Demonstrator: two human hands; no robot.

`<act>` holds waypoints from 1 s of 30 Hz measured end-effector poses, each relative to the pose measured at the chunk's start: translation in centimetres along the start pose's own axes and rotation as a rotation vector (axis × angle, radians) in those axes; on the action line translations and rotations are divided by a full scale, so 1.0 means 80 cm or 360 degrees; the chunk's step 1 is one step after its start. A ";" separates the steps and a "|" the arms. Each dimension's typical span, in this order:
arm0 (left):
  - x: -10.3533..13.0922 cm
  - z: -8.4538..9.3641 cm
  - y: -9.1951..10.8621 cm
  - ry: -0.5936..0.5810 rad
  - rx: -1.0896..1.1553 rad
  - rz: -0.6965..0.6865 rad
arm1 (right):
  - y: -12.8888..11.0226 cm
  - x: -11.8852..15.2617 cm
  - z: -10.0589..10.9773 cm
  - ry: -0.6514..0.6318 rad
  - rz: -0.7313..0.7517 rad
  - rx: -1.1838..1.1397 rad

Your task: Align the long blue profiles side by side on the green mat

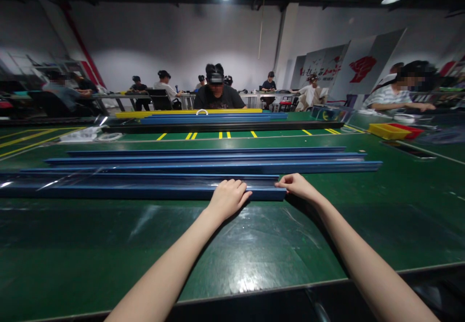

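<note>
- A long, straight, blue channel profile with raised edges lies nearly crosswise on the glossy green table top, in front of the person. Its left part runs out of the view.
- The left hand rests upon this channel, not far from its right end. The fingers lie side by side and bend over it, and the thumb is a little apart from them. I cannot tell if they clamp it.
- The right hand is at the right end of the same channel. Thumb and forefinger are close together at their tips, just inside the end; whether something thin is clamped between them, I cannot tell.
- Just beyond, more long blue profiles lie roughly parallel to it; their right ends reach farther to the right.
- Farther across the table there are a long black bar and a long yellow bar.
- To the right, a shallow yellow plastic tray stands beside a red one, and a flat dark rectangular object lies nearer.
- Across the table, behind the yellow bar, is a co-worker in a dark shirt.
</note>
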State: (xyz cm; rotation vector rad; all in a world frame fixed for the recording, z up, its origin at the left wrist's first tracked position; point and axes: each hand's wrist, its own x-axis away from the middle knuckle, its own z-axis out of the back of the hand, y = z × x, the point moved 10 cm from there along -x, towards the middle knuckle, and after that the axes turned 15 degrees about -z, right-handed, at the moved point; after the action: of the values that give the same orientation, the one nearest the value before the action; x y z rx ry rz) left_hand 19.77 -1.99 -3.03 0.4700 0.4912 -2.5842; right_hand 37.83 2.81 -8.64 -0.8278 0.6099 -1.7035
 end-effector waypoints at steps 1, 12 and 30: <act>0.000 0.000 0.000 -0.0002 -0.0005 -0.0003 | 0.000 0.000 0.000 0.0002 -0.0008 0.0011; 0.000 0.000 -0.001 -0.0021 -0.0001 0.0014 | 0.001 0.001 0.001 0.0023 -0.0063 0.0066; 0.000 -0.006 -0.005 -0.0021 -0.0017 -0.0004 | -0.002 0.007 0.005 0.0101 -0.0122 0.0062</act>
State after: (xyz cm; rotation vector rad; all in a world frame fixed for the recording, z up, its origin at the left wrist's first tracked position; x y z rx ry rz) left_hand 19.63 -1.46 -3.32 0.4483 0.5015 -2.5844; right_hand 37.94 2.32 -8.11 -0.7809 0.5925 -1.8112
